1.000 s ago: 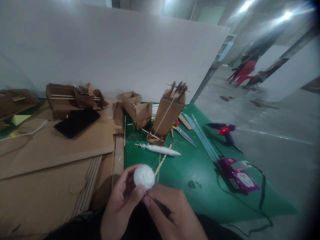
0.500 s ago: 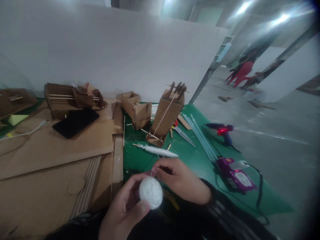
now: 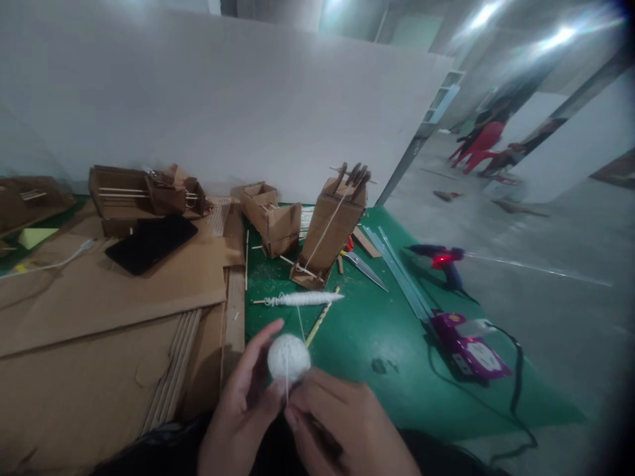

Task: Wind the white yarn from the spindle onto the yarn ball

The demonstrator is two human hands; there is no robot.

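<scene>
1. The left hand (image 3: 238, 410) is curled around a round ball of white string (image 3: 288, 358), thumb against its near side and one finger lifted clear at the far side.
2. The right hand (image 3: 347, 416) is pinched together just beside the ball; a short length of string runs taut down the ball's face towards its fingertips.
3. Ahead of both hands, on the green worktop (image 3: 407, 390), lies a slim stick wrapped in white string (image 3: 312, 299), thick in the middle, with loose loops near its left end. A thin white strand (image 3: 301, 324) runs from it towards the ball.
4. The ball is already round and well covered, its windings close together. The stick carries a full-looking layer, so a good share of string appears to be off the ball; how much lies beneath cannot be told.
5. A yellowish patterned rod (image 3: 320, 324) lies beyond the ball, its far end near the wrapped stick.
6. Farther ahead of the hands stands a tall brown cardboard structure (image 3: 333, 228), with metal-bladed scissors (image 3: 367, 271) beside it. Well to the right of the right hand are a blue glue gun (image 3: 446, 256) and a purple power strip (image 3: 469, 350).
</scene>
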